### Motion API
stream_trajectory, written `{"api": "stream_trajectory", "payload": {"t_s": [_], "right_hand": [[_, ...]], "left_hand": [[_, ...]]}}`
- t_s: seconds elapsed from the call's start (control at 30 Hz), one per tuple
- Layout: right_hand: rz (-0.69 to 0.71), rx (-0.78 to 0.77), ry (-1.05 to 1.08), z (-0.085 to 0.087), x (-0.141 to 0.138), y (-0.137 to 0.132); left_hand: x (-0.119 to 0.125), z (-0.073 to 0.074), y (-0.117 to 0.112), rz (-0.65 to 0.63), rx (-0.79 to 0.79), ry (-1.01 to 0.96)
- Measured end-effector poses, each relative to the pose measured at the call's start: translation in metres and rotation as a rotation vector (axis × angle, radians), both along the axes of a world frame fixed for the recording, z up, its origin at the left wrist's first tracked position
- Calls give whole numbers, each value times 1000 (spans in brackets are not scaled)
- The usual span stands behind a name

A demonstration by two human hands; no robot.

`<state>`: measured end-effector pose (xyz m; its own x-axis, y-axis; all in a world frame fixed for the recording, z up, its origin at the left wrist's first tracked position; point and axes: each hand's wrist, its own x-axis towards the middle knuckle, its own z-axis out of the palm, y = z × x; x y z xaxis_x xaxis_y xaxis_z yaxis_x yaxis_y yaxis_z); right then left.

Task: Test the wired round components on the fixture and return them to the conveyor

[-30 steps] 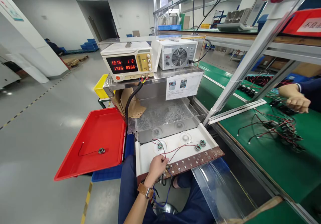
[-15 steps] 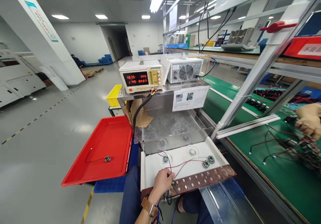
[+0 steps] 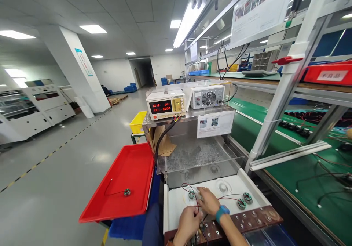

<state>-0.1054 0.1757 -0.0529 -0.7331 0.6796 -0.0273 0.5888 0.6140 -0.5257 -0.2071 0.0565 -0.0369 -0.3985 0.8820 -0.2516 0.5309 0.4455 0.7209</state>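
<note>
A white tray (image 3: 176,205) sits in front of me with a brown terminal strip (image 3: 247,220) along its near edge. My left hand (image 3: 189,222) is closed at the strip's left end, pinching a red wire (image 3: 196,205). That wire runs to a small round board (image 3: 191,195). My right hand (image 3: 209,202), with a blue wristband, lies on the tray, its fingers stretched out and touching beside that board. Two more round boards (image 3: 242,203) with red wires lie at the tray's right.
A red tray (image 3: 132,172) on the left holds one wired round part (image 3: 127,192). Behind the white tray stand a clear box (image 3: 198,154), a power supply (image 3: 165,106) with red digits and a fan unit (image 3: 207,96). A green conveyor (image 3: 302,172) with wired parts runs on the right.
My right hand has come from the conveyor on the right onto the white tray beside the round board. My left hand stays at the strip. The view has tilted upward.
</note>
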Motion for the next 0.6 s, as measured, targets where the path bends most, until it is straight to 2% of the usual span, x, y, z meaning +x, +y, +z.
{"api": "stream_trajectory", "payload": {"t_s": [0.07,0.13,0.3,0.43,0.53,0.6], "right_hand": [[66,-30,-114,2,-27,5],[90,5,-175,1,-38,5],[83,54,-202,-5,-37,8],[55,44,-163,-3,-37,8],[-60,7,-12,3,-35,5],[-244,-41,182,10,-27,8]], "left_hand": [[0,0,0,-23,3,1],[-1,-3,0,-41,6,1],[-3,-9,3,-51,7,3],[-3,-6,4,-97,34,41],[-1,-4,1,-137,118,54],[-1,-5,1,-78,231,-35]]}}
